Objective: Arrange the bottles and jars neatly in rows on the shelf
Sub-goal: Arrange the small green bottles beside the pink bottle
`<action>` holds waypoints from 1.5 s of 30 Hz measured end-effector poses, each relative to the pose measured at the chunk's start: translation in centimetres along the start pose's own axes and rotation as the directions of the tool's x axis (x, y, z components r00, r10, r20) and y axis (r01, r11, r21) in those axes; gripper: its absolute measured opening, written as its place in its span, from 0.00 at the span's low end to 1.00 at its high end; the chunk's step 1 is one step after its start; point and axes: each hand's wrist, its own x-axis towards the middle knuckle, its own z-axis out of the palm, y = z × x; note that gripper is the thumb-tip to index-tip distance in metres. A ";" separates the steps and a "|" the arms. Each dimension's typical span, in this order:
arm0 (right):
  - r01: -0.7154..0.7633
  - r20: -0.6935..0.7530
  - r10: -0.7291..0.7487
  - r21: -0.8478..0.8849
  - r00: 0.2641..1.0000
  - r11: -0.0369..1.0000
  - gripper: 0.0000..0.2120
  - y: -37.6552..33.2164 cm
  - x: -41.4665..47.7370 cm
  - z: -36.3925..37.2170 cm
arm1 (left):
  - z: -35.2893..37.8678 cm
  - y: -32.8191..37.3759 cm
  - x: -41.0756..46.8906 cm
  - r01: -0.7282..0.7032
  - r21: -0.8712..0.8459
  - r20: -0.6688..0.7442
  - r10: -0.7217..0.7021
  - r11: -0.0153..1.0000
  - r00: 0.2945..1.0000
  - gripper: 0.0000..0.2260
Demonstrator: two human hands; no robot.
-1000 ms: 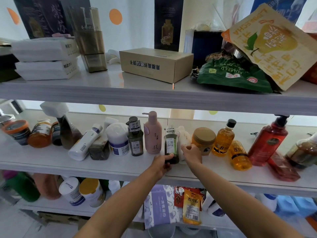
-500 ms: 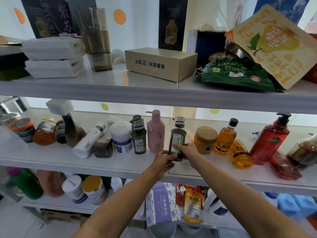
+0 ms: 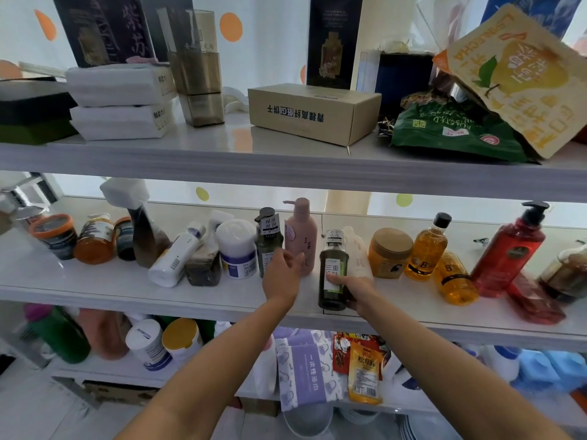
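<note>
Right hand: the right hand (image 3: 357, 289) is clamped around a dark green bottle (image 3: 333, 274) with a white-and-green label, thumb across the label; the bottle stands tilted slightly at the near edge of the middle shelf (image 3: 95, 290)
Left hand: the left hand (image 3: 281, 274) hovers with fingers spread apart, holding nothing, just in front of a second dark green bottle (image 3: 268, 241) and a pink pump bottle (image 3: 301, 235)
Behind the held bottle: a white bottle (image 3: 359, 255); right of it an orange jar (image 3: 389, 252) with a tan lid
Far right: two amber bottles, one upright (image 3: 427, 249), one lying down (image 3: 455, 279); a red pump bottle (image 3: 508, 252)
Left: a white tub (image 3: 237, 247)
</note>
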 end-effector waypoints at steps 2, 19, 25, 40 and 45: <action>-0.015 -0.016 0.015 -0.019 1.000 1.000 0.19 0.7 -0.2 0.4 | -0.5 0.6 0.1 -0.048 0.066 -0.054 0.051 0.997 0.997 0.12; -0.017 -0.039 0.020 0.083 0.999 0.996 0.10 5.4 -3.1 1.8 | 0.4 -2.2 -3.2 0.635 -0.222 0.713 -0.322 0.740 0.623 0.18; -0.032 0.021 0.029 0.130 0.999 0.991 0.07 6.7 -4.3 2.9 | -0.8 -3.1 -3.8 0.648 -0.185 0.727 -0.341 0.738 0.596 0.18; -0.006 0.182 0.035 -0.154 0.983 0.988 0.18 8.7 -4.3 4.4 | -3.2 -5.0 -5.6 0.720 -0.257 0.628 -0.455 0.644 0.631 0.22; 0.027 0.247 0.055 -0.317 0.967 0.948 0.19 7.2 -3.7 4.0 | -3.3 -5.0 -5.5 0.708 -0.261 0.632 -0.439 0.656 0.639 0.15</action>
